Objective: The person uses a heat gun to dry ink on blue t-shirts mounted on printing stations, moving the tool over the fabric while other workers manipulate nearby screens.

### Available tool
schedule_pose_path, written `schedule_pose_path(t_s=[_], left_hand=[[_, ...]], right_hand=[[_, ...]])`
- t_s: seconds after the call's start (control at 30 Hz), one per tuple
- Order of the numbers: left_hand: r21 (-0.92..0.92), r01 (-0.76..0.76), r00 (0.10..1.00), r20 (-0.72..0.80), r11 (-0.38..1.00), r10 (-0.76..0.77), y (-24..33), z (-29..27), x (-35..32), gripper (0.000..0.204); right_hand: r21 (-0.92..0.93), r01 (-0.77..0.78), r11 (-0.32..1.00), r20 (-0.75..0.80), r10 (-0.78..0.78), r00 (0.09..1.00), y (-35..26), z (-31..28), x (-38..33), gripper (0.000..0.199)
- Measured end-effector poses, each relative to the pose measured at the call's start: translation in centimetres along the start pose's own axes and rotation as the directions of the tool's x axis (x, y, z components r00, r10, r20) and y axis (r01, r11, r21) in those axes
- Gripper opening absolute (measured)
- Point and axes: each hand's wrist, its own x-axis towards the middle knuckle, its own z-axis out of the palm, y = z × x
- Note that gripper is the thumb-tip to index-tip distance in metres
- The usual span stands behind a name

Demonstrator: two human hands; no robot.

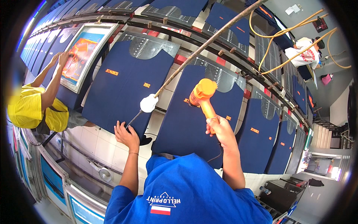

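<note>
My right hand [222, 131] is wrapped round the handle of an orange hair dryer [204, 91], which is held over a navy shirt [175, 123] with small orange printing, laid on a flat board. My left hand [126, 135] has its fingers apart at the near edge of another navy shirt [119, 84] to the left. A thin dark cord [135, 118] runs down to its fingertips from a white wrapped lump [148, 103] on a long slanting pole. Whether those fingers touch the cord cannot be told.
At the left, a person in yellow [33, 112] has both hands at a framed printing screen [87, 56]. More shirts on boards [257, 128] run right and along the far row. Yellow hoses [287, 31] hang at upper right, near a person in white [304, 54]. Framed screens [84, 209] stand lower left.
</note>
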Motion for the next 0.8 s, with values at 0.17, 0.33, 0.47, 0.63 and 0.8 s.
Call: schedule_pose_path(t_s=[0.17, 0.33, 0.47, 0.63, 0.8], left_hand=[[0.011, 0.013, 1.0, 0.019, 1.0, -0.014, 0.3, -0.1, 0.0, 0.032], [0.001, 0.01, 1.0, -0.001, 1.0, -0.01, 0.1, 0.0, 0.0, 0.033], [0.002, 0.013, 1.0, 0.008, 1.0, -0.013, 0.1, -0.1, 0.0, 0.031], [-0.007, 0.006, 1.0, 0.001, 1.0, -0.006, 0.2, 0.0, 0.0, 0.032], [-0.002, 0.01, 1.0, 0.006, 1.0, -0.01, 0.1, 0.2, -0.1, 0.033]], right_hand=[[0.0, 0.023, 1.0, -0.018, -0.023, 1.0, 0.3, 0.0, -0.1, 0.026], [0.043, 0.0, 0.999, -0.031, 0.001, 1.0, -0.1, -0.4, -0.5, 0.025], [0.096, -0.054, 0.994, -0.012, 0.056, 0.998, -0.7, -1.4, -0.6, 0.024], [0.04, 0.01, 0.999, -0.037, -0.009, 0.999, 0.0, -0.9, -0.7, 0.023], [0.038, 0.003, 0.999, -0.04, -0.002, 0.999, 0.3, -1.6, -0.6, 0.025]])
